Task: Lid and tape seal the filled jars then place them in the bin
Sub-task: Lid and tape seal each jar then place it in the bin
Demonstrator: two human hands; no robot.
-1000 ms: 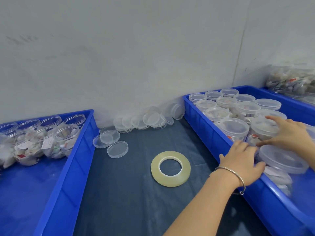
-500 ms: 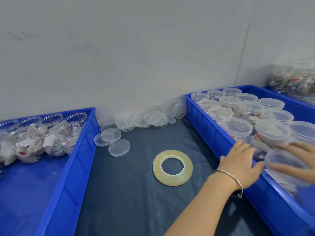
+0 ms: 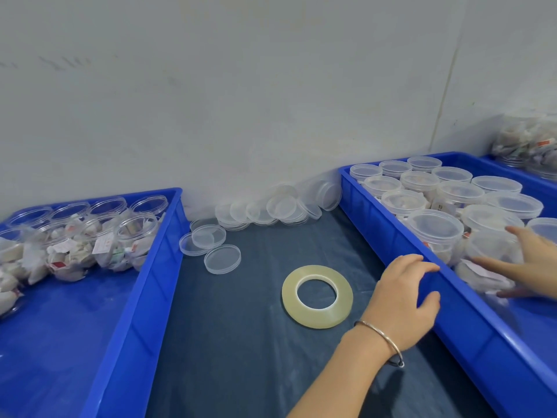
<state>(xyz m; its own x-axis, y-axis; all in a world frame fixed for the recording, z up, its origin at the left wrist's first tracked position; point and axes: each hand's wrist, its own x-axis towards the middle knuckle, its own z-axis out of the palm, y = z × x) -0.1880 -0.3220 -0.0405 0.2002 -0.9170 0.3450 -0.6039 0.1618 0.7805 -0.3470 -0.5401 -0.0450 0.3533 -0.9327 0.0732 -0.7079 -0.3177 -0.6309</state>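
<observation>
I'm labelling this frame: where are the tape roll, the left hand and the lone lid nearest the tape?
tape roll [image 3: 289, 300]: head view, left side of its ring.
left hand [image 3: 401, 300]: head view, back of the hand.
lone lid [image 3: 222, 258]: head view, its flat centre.

One head-worn, wide-angle view looks forward and down, close over the dark surface [image 3: 241, 342]. It faces a pale wall [image 3: 241, 101]; a blue bin [image 3: 141, 297] runs off the left edge, another blue bin [image 3: 470, 333] off the right. Both forearms enter from the lower right.
</observation>
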